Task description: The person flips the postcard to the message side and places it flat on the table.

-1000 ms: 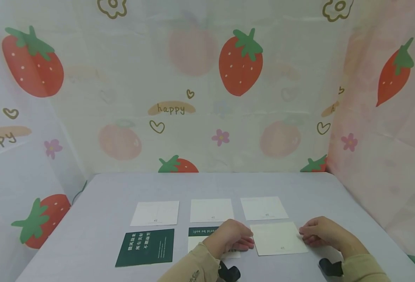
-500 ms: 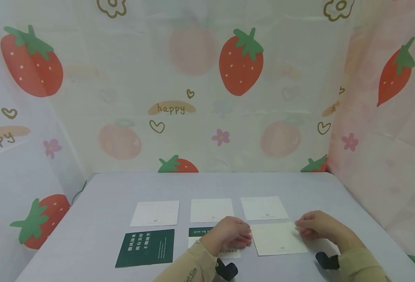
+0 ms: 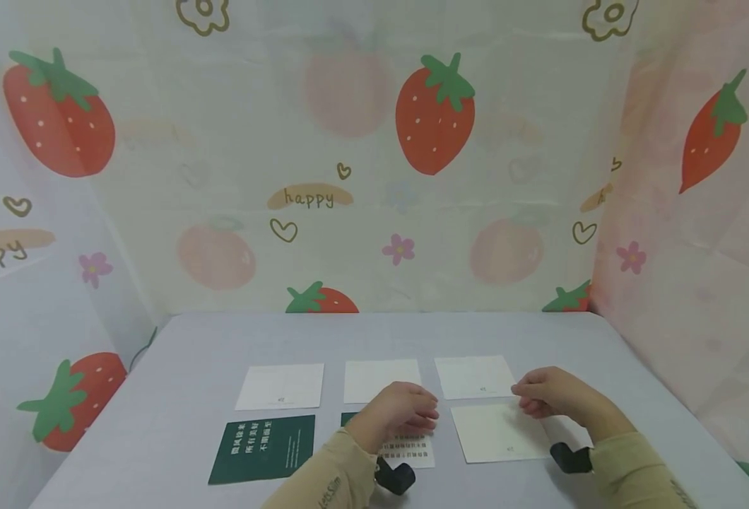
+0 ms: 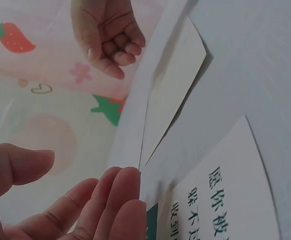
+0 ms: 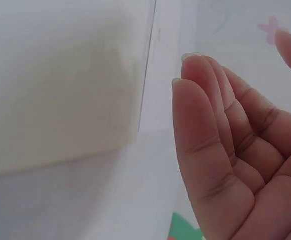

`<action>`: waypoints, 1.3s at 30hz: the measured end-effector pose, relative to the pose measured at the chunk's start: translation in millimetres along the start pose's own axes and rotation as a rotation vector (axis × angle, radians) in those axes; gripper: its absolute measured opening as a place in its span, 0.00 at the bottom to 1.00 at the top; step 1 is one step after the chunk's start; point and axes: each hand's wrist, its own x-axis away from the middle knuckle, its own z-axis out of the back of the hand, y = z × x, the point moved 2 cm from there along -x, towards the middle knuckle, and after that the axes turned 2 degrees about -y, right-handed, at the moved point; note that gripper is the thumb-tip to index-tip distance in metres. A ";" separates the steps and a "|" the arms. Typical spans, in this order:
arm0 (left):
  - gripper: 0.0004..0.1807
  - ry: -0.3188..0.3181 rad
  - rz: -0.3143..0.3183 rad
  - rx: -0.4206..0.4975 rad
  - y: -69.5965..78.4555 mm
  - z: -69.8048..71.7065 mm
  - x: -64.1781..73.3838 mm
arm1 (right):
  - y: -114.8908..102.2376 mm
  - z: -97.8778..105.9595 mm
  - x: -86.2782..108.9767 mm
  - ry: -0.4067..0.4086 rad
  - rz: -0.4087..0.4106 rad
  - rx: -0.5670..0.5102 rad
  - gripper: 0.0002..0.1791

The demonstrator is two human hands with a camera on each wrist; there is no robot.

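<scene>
My left hand (image 3: 401,410) hovers over a card printed with text (image 3: 417,454), hiding much of it. In the left wrist view its fingers (image 4: 121,200) are loosely bent and hold nothing, with the thumb apart. My right hand (image 3: 560,397) is in the air over the right edge of a cream-white card (image 3: 498,438). The right wrist view shows the fingers (image 5: 200,135) relaxed, with nothing between them and the thumb. This card lies flat on the table, its blank side with a small mark facing up.
A dark green card (image 3: 266,452) with white writing lies front left. Behind stand in a row three white cards lying flat: left (image 3: 280,385), middle (image 3: 381,378) and right (image 3: 474,377). Strawberry-print cloth (image 3: 374,212) walls in the white table (image 3: 158,410).
Both hands have lifted off the front right card's sides and moved leftward and away from me. The card stays where it lay.
</scene>
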 end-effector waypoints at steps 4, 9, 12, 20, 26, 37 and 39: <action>0.12 0.011 -0.004 0.005 0.3 6.9 0.4 | -6.3 -5.5 -3.2 0.001 0.019 0.002 0.16; 0.13 0.026 -0.018 -0.028 2.0 16.4 4.1 | -15.2 -12.2 -6.6 -0.010 0.064 -0.015 0.17; 0.13 0.038 -0.023 -0.048 2.5 23.0 7.4 | -19.8 -16.0 -8.3 -0.015 0.079 -0.041 0.19; 0.14 0.052 -0.037 -0.078 -1.9 40.4 15.4 | -31.7 -28.0 -11.4 -0.006 0.073 -0.073 0.21; 0.14 0.073 -0.031 -0.095 -7.6 57.2 23.3 | -34.6 -39.7 -14.6 -0.044 0.082 -0.121 0.22; 0.15 0.114 -0.029 -0.119 -15.9 86.0 38.3 | -36.8 -60.8 -18.0 -0.028 0.076 -0.135 0.21; 0.15 0.120 -0.030 -0.121 -16.9 90.5 41.4 | -38.2 -64.4 -18.1 -0.014 0.068 -0.127 0.21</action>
